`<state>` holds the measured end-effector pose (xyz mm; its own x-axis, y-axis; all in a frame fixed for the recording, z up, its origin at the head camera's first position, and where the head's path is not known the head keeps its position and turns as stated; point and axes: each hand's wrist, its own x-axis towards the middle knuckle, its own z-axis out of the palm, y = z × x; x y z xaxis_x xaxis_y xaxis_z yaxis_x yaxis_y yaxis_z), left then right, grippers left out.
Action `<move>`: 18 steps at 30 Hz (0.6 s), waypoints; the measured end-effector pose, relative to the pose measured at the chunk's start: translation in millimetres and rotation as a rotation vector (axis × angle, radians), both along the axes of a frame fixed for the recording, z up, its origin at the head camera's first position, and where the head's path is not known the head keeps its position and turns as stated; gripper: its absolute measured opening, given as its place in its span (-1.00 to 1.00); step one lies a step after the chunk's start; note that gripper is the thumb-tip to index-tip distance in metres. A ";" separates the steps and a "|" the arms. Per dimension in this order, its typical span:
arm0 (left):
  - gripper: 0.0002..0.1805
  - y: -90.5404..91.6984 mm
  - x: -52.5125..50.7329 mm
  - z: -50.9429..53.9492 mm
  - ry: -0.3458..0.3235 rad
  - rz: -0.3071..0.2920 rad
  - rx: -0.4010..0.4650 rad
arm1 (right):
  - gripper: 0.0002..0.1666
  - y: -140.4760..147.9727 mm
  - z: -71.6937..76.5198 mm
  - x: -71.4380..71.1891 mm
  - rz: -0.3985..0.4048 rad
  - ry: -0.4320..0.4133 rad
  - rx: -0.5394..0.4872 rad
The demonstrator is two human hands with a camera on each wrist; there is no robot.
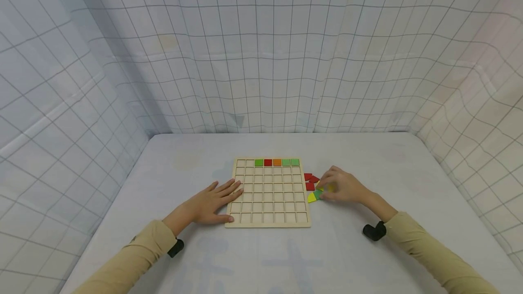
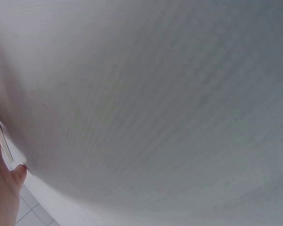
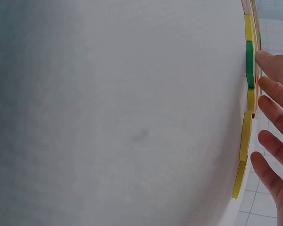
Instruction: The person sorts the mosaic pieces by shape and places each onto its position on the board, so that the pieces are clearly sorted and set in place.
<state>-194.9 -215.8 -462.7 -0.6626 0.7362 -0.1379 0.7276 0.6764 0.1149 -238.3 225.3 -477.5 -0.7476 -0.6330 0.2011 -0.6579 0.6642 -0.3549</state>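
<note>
My left hand [image 1: 212,204] rests with spread, straight fingers on the left edge of a wooden grid board [image 1: 267,225]. In the left wrist view only part of that hand [image 2: 4,195] shows, beside the board's edge [image 2: 1,134]. Just right of the board, my right hand [image 1: 342,186] hovers over loose coloured tiles, fingers bent downward. These include a red tile [image 1: 310,186], a green tile [image 1: 318,194] and a yellow tile [image 1: 312,198]. The right wrist view shows the fingers apart, the thumb near a green tile [image 3: 249,64], and nothing visibly held.
Along the board's far row sit a green square [image 1: 259,163], a red square [image 1: 268,163], an orange square [image 1: 277,162] and two light green squares [image 1: 291,162]. A white cloth covers the table [image 1: 196,153]. Grid-patterned curtains [image 1: 261,58] surround it at the back and sides.
</note>
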 end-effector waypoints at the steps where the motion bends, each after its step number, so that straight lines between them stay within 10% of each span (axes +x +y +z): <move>1: -0.11 -0.1 -0.1 -0.3 0.003 -0.003 0.000 | -0.78 0.2 0.0 -0.2 0.005 -0.001 0.004; 18: -0.11 -0.7 -1.4 -2.1 -0.008 -0.001 -0.006 | -0.77 0.9 2.7 -0.8 0.066 0.011 0.048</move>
